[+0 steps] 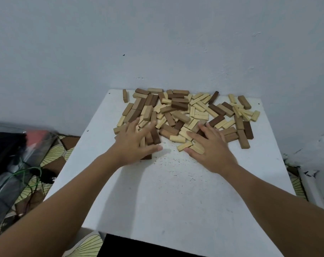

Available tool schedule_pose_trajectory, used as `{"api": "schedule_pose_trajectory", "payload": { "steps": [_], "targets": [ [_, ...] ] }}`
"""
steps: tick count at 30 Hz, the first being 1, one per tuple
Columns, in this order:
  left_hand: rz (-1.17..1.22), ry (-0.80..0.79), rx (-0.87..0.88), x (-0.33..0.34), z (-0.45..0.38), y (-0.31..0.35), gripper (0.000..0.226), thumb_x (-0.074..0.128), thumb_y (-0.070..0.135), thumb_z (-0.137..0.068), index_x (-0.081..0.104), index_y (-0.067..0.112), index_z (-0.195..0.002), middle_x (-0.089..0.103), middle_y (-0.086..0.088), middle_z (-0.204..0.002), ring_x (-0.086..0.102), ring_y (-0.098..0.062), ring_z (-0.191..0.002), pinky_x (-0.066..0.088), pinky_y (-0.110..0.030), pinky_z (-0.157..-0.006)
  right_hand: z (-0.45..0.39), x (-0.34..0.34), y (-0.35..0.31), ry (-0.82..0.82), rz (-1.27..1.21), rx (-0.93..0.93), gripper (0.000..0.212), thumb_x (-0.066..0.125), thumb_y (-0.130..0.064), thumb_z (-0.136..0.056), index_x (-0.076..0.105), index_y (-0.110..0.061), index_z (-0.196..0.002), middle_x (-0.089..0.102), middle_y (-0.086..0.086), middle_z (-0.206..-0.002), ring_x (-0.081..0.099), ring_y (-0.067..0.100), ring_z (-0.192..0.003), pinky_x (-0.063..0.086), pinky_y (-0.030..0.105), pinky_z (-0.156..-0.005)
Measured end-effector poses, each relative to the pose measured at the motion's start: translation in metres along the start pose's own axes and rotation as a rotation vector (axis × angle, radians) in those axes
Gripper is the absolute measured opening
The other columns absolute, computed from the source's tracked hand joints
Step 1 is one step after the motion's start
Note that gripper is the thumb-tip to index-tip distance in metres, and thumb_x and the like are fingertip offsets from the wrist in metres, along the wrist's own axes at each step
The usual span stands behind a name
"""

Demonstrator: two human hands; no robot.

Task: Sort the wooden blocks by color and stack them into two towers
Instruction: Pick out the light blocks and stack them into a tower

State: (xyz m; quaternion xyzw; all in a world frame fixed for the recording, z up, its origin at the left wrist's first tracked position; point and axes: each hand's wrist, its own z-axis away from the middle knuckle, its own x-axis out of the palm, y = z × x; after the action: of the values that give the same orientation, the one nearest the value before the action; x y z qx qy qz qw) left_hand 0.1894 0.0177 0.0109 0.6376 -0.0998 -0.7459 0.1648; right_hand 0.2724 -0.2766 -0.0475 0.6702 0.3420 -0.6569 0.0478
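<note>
— Looking down from the head camera, I see both hands spread over a heap of wooden blocks on a white tabletop. Where does the heap lie?

— I place it along the table's far edge, against a pale wall. Dark brown and pale blocks lie mixed and flat; none are stacked into towers.

— And the fingers?

— My view shows the left hand with fingers straight and fanned apart, resting on dark blocks at the heap's near-left edge. The right hand lies flat too, fingers splayed, touching pale blocks at the near edge. Neither grips anything.

— Anything else?

— A patterned floor covering and a green cord show at the left.
</note>
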Motion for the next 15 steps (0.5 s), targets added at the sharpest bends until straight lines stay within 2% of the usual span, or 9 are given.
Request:
{"api": "schedule_pose_trajectory", "payload": {
  "steps": [2, 5, 10, 12, 15],
  "targets": [
    [-0.073, -0.016, -0.06, 0.011, 0.021, -0.014, 0.097, 0.038, 0.106, -0.065, -0.002, 0.076, -0.147, -0.006, -0.001, -0.173, -0.013, -0.031, -0.159, 0.011, -0.063, -0.125, 0.001, -0.001, -0.001, -0.002, 0.02, -0.011, 0.06, 0.044, -0.076, -0.094, 0.046, -0.051, -0.149, 0.024, -0.003, -0.169, 0.007, 0.018, -0.158, 0.0, 0.042, -0.125],
    [-0.098, -0.034, -0.123, 0.028, 0.038, -0.017, 0.092, 0.04, 0.1, -0.072, -0.003, 0.074, -0.149, -0.015, 0.001, -0.173, -0.026, -0.036, -0.155, -0.005, -0.058, -0.126, 0.002, 0.0, -0.002, -0.002, 0.032, -0.026, 0.054, 0.044, -0.074, -0.097, 0.047, -0.054, -0.147, 0.024, -0.002, -0.169, 0.007, 0.019, -0.158, -0.001, 0.041, -0.124],
    [0.013, 0.087, 0.014, 0.039, 0.034, -0.014, 0.062, 0.041, 0.075, -0.097, 0.025, 0.061, -0.155, 0.007, 0.004, -0.174, -0.013, -0.029, -0.159, 0.004, -0.053, -0.127, 0.003, 0.0, -0.002, -0.008, 0.037, -0.032, 0.052, 0.043, -0.073, -0.097, 0.048, -0.054, -0.146, 0.025, -0.002, -0.169, 0.008, 0.021, -0.158, 0.001, 0.045, -0.125],
    [0.023, 0.116, 0.045, 0.042, 0.028, -0.014, 0.06, 0.044, 0.072, -0.098, 0.033, 0.057, -0.155, 0.013, 0.003, -0.172, -0.006, -0.029, -0.158, 0.009, -0.053, -0.127, 0.002, 0.0, -0.002, -0.013, 0.035, -0.026, 0.053, 0.043, -0.073, -0.097, 0.048, -0.054, -0.146, 0.025, -0.002, -0.169, 0.008, 0.02, -0.158, 0.0, 0.043, -0.125],
    [0.022, 0.235, 0.114, 0.046, 0.027, -0.014, 0.058, 0.056, 0.067, -0.096, 0.051, 0.045, -0.149, 0.033, 0.002, -0.16, 0.018, -0.027, -0.15, 0.027, -0.048, -0.122, 0.002, -0.001, -0.001, -0.01, 0.026, -0.022, 0.054, 0.044, -0.073, -0.096, 0.049, -0.053, -0.146, 0.026, -0.001, -0.168, 0.009, 0.021, -0.157, 0.002, 0.044, -0.125]
  ]
}}
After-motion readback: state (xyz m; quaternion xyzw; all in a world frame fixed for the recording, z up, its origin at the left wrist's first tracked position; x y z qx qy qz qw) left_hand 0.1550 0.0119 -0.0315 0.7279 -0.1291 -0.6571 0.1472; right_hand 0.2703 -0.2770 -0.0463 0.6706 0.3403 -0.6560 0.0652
